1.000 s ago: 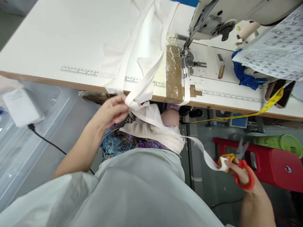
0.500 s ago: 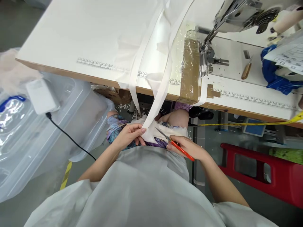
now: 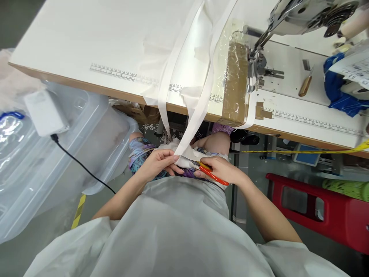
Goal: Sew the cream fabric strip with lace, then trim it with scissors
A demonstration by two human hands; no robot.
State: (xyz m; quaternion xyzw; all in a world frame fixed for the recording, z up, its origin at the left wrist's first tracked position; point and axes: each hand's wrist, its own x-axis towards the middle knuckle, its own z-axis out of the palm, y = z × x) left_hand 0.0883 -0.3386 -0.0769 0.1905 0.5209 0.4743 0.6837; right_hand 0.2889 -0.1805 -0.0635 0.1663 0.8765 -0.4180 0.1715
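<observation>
Over my lap, my left hand (image 3: 163, 163) pinches the lower end of a white fabric strip (image 3: 198, 119), which runs up over the table edge. My right hand (image 3: 220, 169) is wrapped round scissors (image 3: 211, 176) with red and yellow-orange handles. Their blades point left, parted at the strip close to my left fingertips. A second length of white strip (image 3: 163, 104) hangs over the edge to the left. Pale fabric scraps lie on my lap under both hands.
The white table (image 3: 115, 38) carries a sewing machine (image 3: 256, 61), a small wooden-handled tool (image 3: 305, 85) and blue fabric (image 3: 334, 88). Clear plastic bins (image 3: 95, 127) stand at left, one bearing a white box (image 3: 46, 112) with a black cable. A red stool (image 3: 343, 215) is at right.
My right hand has brought the scissors left to the strip beside my left fingers, and the blades and handles have spread. The view has shifted slightly.
</observation>
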